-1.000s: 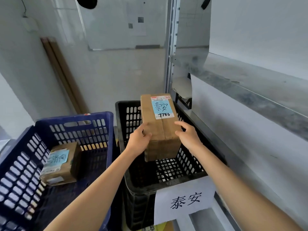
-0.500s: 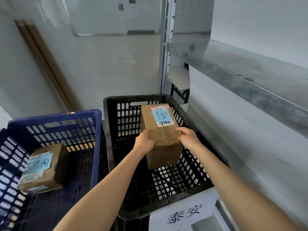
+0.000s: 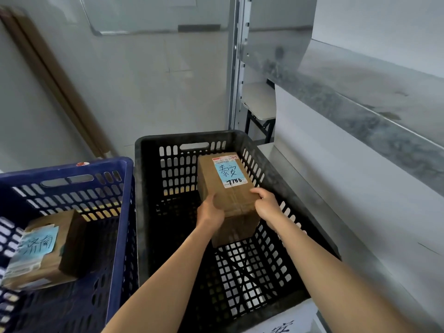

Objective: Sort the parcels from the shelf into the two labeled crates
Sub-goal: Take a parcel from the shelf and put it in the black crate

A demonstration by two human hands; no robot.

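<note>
Parcel (image 3: 228, 188), mid-frame, is gripped by the left hand (image 3: 211, 210) and right hand (image 3: 266, 203), fingers clamped on its sides, inside the black crate (image 3: 149, 188); an early release risks tumbling.

Both hands, left hand (image 3: 211, 210) and right hand (image 3: 266, 204), grip a brown parcel (image 3: 228, 188) with a blue label inside the black crate (image 3: 149, 188), beside a blue crate (image 3: 120, 212) holding another parcel (image 3: 52, 248).
</note>
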